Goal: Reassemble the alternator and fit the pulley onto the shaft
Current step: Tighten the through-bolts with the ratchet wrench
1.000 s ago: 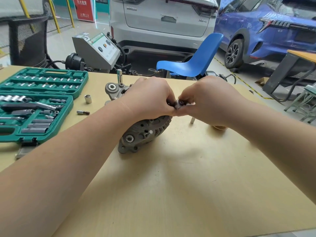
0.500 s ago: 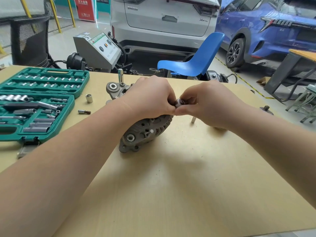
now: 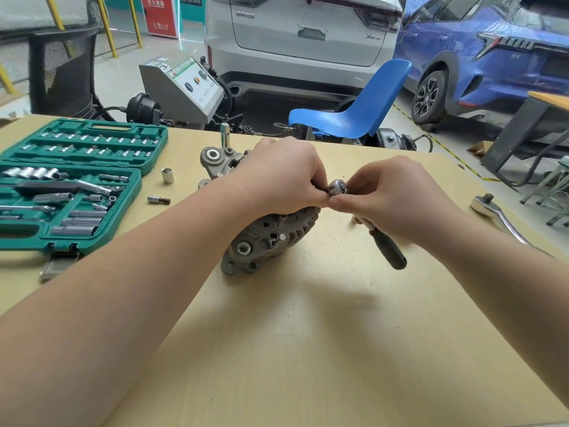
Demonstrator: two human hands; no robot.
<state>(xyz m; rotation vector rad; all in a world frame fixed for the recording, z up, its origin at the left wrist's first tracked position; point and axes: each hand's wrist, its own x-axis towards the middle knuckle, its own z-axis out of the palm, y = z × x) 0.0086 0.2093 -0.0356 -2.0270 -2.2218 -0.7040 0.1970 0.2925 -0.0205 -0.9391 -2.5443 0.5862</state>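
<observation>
A grey alternator (image 3: 268, 238) lies on its side in the middle of the wooden table (image 3: 308, 349). My left hand (image 3: 283, 177) curls over its top and pinches the round chrome head of a small ratchet (image 3: 337, 187). My right hand (image 3: 397, 204) pinches the same head from the right side. The ratchet's dark green handle (image 3: 389, 249) slants down to the right under my right hand. Whatever the ratchet head sits on is hidden by my fingers. No pulley shows.
An open green socket set (image 3: 70, 183) fills the table's left side. A loose socket (image 3: 167, 175) and a bit (image 3: 158, 200) lie beside it. A larger chrome ratchet (image 3: 498, 217) lies at the right edge. A blue chair (image 3: 354, 109) and parked cars stand beyond.
The ratchet's head and green handle have come into sight as my right hand shifted right and down a little. My left hand stays on the alternator. The view has tilted slightly.
</observation>
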